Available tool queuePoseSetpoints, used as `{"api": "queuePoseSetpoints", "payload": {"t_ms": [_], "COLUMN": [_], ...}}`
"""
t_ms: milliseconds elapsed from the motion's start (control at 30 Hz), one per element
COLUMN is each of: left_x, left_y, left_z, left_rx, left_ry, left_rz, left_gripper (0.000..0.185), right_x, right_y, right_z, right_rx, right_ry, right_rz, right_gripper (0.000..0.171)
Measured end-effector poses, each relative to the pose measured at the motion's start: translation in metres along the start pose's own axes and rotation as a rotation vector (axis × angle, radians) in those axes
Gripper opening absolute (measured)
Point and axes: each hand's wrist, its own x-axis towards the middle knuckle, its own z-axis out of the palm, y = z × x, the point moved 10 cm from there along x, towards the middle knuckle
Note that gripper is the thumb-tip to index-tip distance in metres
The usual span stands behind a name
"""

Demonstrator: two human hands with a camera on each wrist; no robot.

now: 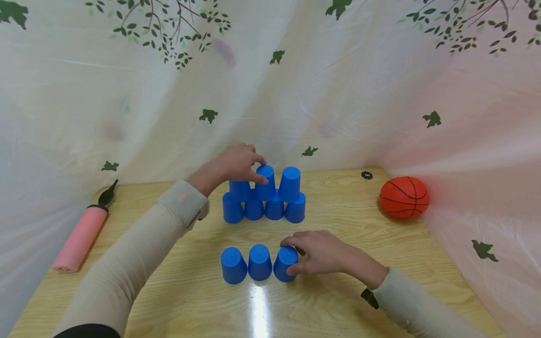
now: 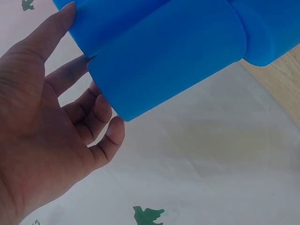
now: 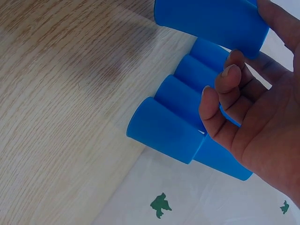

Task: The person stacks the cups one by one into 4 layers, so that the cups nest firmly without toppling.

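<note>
Standing on a wooden table [image 1: 338, 300], ten blue cups, all upside down, form two groups. Rear group: a base row of four cups [image 1: 264, 209] side by side, touching, with three cups on top of them. The left hand [image 1: 234, 164] grips the middle top cup [image 1: 266, 182], thumb on its near side, fingers curled over the back; the left wrist view shows the fingers [image 2: 101, 110] bent behind the cup's wall. The right top cup [image 1: 289, 184] stands free just beside it; the left top cup [image 1: 239, 190] is partly hidden under the hand. Front group: a row of three cups near the table's front. The right hand [image 1: 321, 251] pinches the rightmost front cup [image 1: 285, 264], thumb low on its side, forefinger over its top edge. The middle front cup [image 1: 259, 262] and left front cup [image 1: 233, 265] stand untouched, close together. At far left lies a pink pump [image 1: 80, 237]; at far right rests an orange ball [image 1: 404, 197], well apart from the cups. A leaf-printed sheet [image 1: 380, 94] hangs behind
</note>
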Motion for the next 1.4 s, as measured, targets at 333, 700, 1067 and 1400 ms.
{"api": "queuePoseSetpoints", "payload": {"t_ms": [333,700,1067,1400], "left_x": [-0.003,-0.016,-0.074,-0.141], "left_y": [-0.004,-0.012,0.010,0.029], "left_z": [0.001,-0.013,-0.046,-0.012], "left_rx": [-0.007,-0.056,-0.111,-0.158], "left_ry": [-0.015,0.025,0.174,0.093], "left_rz": [-0.024,-0.049,0.076,0.208], "left_gripper": [0.066,0.067,0.048,0.040], "right_x": [0.001,0.002,0.000,-0.001], "right_y": [-0.004,-0.006,-0.006,-0.005], "right_z": [0.000,0.000,0.000,0.000], "right_rx": [0.000,-0.009,0.003,0.003], "right_ry": [-0.002,0.012,0.018,0.030], "right_rz": [-0.009,-0.020,-0.025,-0.032], "right_gripper": [0.058,0.058,0.057,0.058]}}
